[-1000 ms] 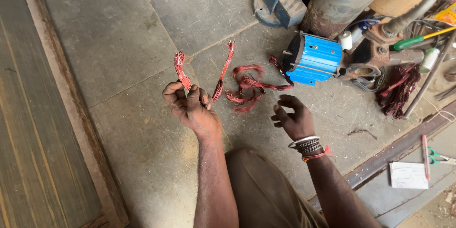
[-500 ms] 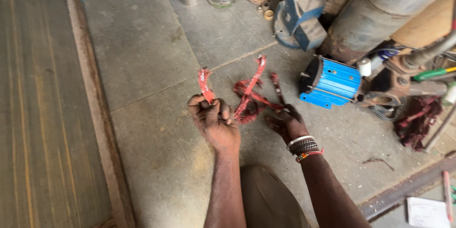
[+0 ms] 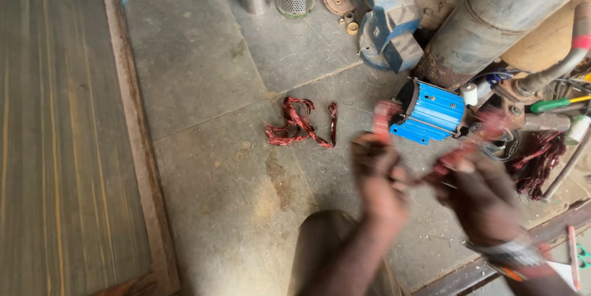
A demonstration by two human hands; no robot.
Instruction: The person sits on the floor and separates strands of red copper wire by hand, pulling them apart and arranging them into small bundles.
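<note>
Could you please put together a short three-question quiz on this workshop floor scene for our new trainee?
1. True or false: the pile of red wire coils on the stone floor lies to the left of the blue motor housing in the picture.
2. What do the left hand and the right hand hold between them?
A. a green can
B. a red coil bundle
C. a pair of scissors
3. Fill in: on the wrist of the right hand sit several ______.

Key
1. True.
2. B, the red coil bundle, though motion blur hides the exact grip.
3. Bracelets.
</note>
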